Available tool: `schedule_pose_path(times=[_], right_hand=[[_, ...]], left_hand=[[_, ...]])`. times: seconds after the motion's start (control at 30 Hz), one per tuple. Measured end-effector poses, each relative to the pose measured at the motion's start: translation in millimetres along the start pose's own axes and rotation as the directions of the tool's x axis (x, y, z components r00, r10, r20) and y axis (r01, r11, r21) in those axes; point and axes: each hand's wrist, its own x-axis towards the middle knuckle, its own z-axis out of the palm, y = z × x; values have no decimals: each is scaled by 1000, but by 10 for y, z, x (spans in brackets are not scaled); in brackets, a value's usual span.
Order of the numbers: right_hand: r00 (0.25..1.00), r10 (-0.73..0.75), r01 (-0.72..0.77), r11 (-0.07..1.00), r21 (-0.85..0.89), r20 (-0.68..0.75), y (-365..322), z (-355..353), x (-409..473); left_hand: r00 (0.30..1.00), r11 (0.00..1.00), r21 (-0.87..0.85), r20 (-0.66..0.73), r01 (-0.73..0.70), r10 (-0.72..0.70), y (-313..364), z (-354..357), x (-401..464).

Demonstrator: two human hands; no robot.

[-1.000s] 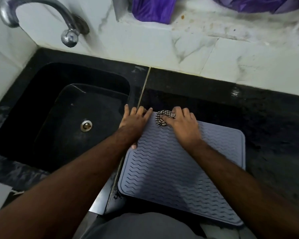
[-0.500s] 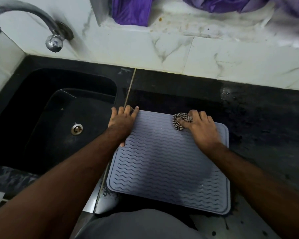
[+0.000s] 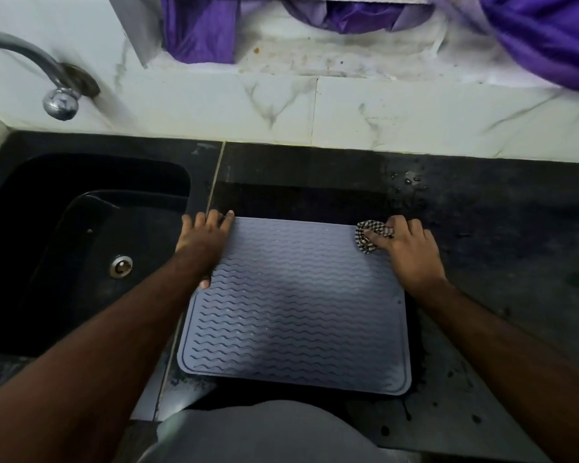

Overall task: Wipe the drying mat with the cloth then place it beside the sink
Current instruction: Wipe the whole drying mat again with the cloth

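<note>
The mat lies flat on the dark tabletop just right of the sink. The left hand presses its far-left corner, fingers straight. The right hand – grip closed on the bunched checked cloth – sits at the far-right corner.

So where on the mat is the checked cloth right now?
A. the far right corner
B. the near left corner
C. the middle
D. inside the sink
A: the right hand presses the bunched cloth on the mat at its far right corner, while the left hand rests on the far left corner beside the sink.
</note>
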Motion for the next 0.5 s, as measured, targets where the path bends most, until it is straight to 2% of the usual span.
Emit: schedule_pose_path(times=[0.13, 0.27, 0.33, 0.4, 0.47, 0.5], right_hand=[[993, 118, -119, 992, 44, 29, 73, -52, -115], [949, 301, -311, 942, 122, 98, -4, -163, -262], [914, 383, -405, 879, 250, 133, -35, -205, -363], [891, 426, -442, 733, 516, 158, -84, -212, -483], [870, 446, -429, 475, 768, 209, -202, -221, -605], [853, 451, -425, 308, 851, 263, -300, -234, -673]], left_hand=[[999, 999, 42, 26, -28, 27, 32, -58, -85], [998, 994, 83, 26, -67, 65, 128, -92, -178], [997, 988, 132, 6, -81, 81, 223, -95, -233], [996, 978, 193, -31, -78, 85, 330, -58, -318], [998, 985, 169, -42, -40, 48, 443, 19, -456], [999, 993, 121, -47, -9, 14, 492, 69, -541]])
